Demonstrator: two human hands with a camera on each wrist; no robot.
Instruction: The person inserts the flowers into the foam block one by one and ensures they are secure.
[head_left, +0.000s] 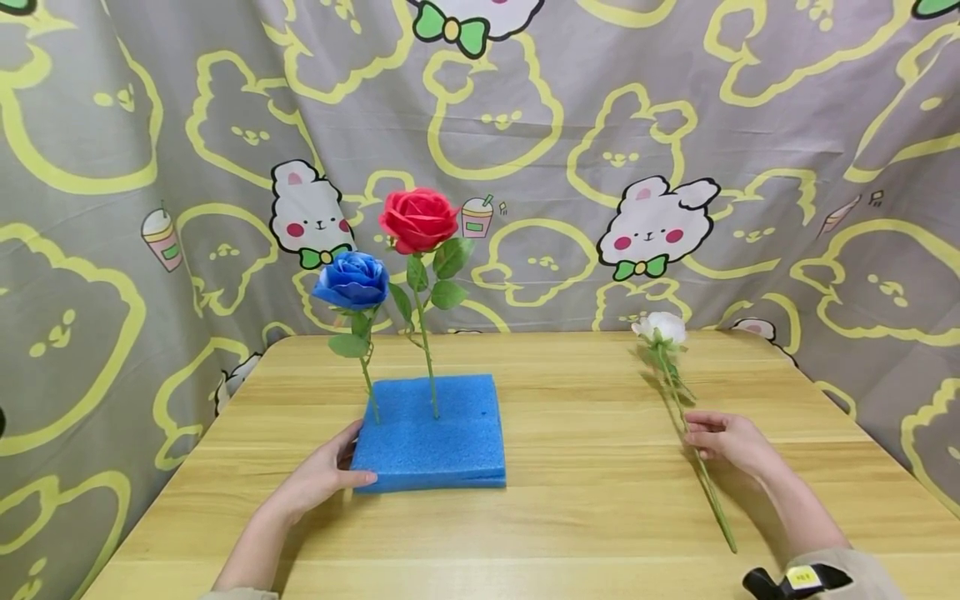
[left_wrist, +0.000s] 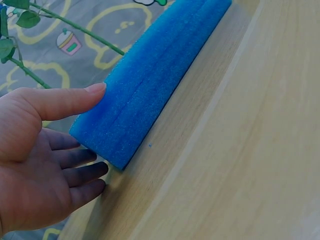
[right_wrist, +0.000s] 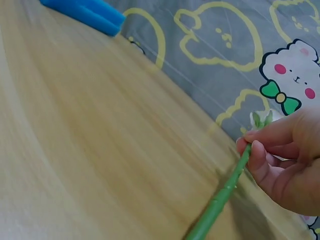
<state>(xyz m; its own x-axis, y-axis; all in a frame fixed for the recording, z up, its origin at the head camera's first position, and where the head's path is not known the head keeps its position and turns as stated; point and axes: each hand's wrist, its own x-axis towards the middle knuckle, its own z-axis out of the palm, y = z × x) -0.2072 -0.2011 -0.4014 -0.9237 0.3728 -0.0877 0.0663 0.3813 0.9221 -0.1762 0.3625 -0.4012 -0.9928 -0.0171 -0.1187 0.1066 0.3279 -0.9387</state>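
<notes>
My left hand (head_left: 318, 475) rests against the left edge of a blue foam block (head_left: 442, 446), its thumb laid straight over the front corner. The other fingers (left_wrist: 82, 175) lie loosely along the block's end. A blue rose (head_left: 352, 282) and a taller red rose (head_left: 420, 221) stand upright, their stems stuck in the foam. To the right, my right hand (head_left: 731, 442) pinches the green stem of a white rose (head_left: 662, 329) between thumb and fingertips. That stem (right_wrist: 220, 200) slants low over the table, its bloom pointing away from me.
Both hands work over a wooden table (head_left: 570, 517). Behind its far edge hangs a grey curtain (head_left: 525, 275) with yellow outlines and cartoon rabbits. A black strap with a yellow label (head_left: 802, 577) sits on the right sleeve.
</notes>
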